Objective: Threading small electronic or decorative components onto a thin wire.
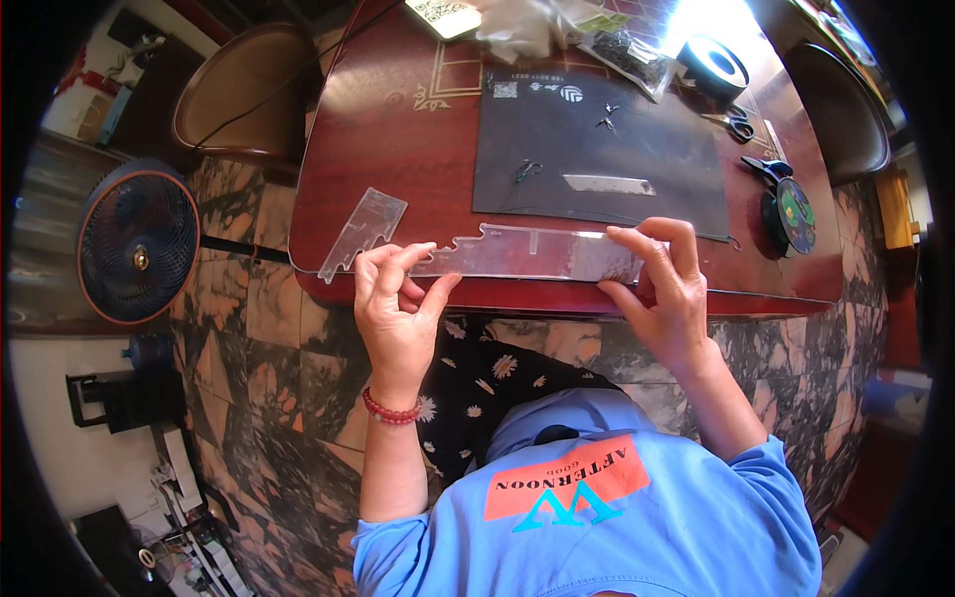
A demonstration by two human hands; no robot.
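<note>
Both hands pinch a long clear plastic strip with a stepped edge at the near edge of the dark red wooden bench. The left hand clamps its left end, the right hand its right end, and the fingers hide both ends.

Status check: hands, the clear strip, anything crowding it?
Left hand and right hand each pinch an end of the clear acrylic strip, held over the table edge. Second clear piece lies left, apart. Dark mat behind; nothing blocking.
</note>
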